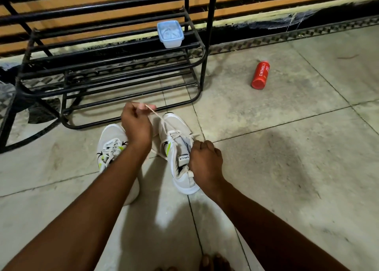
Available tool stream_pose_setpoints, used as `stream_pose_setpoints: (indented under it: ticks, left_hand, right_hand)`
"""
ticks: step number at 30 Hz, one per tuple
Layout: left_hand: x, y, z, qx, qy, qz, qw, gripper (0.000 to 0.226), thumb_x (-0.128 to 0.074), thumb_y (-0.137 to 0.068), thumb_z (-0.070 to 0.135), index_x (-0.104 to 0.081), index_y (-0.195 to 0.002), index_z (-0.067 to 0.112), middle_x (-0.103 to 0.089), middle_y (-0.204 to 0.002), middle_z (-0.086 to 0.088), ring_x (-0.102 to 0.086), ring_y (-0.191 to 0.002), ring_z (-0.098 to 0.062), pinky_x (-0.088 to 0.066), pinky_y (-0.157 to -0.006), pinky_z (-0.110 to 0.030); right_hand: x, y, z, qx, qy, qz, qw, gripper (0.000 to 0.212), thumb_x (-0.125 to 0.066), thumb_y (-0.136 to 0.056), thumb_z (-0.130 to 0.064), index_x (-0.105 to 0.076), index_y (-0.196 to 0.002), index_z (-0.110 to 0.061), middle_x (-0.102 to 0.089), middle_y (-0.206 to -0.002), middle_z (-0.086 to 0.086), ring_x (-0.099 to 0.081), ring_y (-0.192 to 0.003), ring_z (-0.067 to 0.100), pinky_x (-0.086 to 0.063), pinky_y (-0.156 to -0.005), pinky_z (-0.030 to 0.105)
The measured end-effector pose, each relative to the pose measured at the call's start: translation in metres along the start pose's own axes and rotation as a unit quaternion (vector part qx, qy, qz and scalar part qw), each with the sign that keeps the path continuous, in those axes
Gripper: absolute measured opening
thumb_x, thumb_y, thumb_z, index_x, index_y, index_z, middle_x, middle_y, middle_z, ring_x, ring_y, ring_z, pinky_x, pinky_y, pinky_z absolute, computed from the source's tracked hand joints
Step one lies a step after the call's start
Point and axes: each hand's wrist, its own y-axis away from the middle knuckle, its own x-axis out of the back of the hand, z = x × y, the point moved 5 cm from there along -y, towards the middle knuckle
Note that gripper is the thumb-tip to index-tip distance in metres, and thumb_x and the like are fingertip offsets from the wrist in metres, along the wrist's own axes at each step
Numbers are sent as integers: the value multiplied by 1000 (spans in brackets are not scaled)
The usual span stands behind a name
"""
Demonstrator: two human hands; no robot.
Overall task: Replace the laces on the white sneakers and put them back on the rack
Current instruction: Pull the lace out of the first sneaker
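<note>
White sneakers (pixel 176 147) with lime-yellow accents beside a black rack (pixel 110 65); pale-blue box (pixel 170 34); red bottle (pixel 260 75).

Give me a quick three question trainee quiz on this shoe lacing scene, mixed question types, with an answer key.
1. True or false: the left hand pinches a lace pulled up from the right sneaker.
2. The blue-lidded tub sits: A) on the floor B) on the rack C) in a sneaker.
3. Fill in: the red bottle lies on its ____.

Key: 1 true; 2 B; 3 side. The right hand grips that sneaker; the left sneaker is laced.
</note>
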Motion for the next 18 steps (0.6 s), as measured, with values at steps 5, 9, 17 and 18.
stream_pose_setpoints:
  ticks: [5,9,17,18]
  left_hand:
    - [-7,-20,7,45,88,-70,993,32,-29,-102,-2,-43,-82,18,-50,-68,-1,-39,-54,-14,-32,-47,-23]
    - [-26,-7,-1,-329,-428,-369,757,19,-59,-99,39,-65,-106,23,-66,-94,3,-56,-88,-23,-46,-70,-35]
    - [-15,-11,12,-329,-380,-185,844,20,-65,-85,-4,-73,-84,14,-63,-86,4,-50,-87,-19,-37,-66,-34]
    - [-7,-18,17,-292,-319,-134,892,21,-61,-86,-4,-73,-83,12,-65,-86,4,-54,-87,-18,-40,-69,-34]
  right_hand:
    - [0,2,0,-3,11,-20,1000,27,-76,-59,-10,-66,-84,-8,-68,-74,8,-66,-82,30,-54,-70,41]
    - [0,2,0,-2,16,-16,1000,26,-75,-60,-10,-66,-84,-8,-68,-75,8,-66,-83,31,-54,-71,42]
    - [1,2,0,2,18,11,1000,17,-61,-63,-6,-64,-79,-8,-66,-70,8,-65,-79,31,-53,-69,42]
    - [1,3,1,-2,19,7,1000,17,-63,-63,-7,-64,-79,-8,-66,-70,8,-65,-79,31,-53,-69,42]
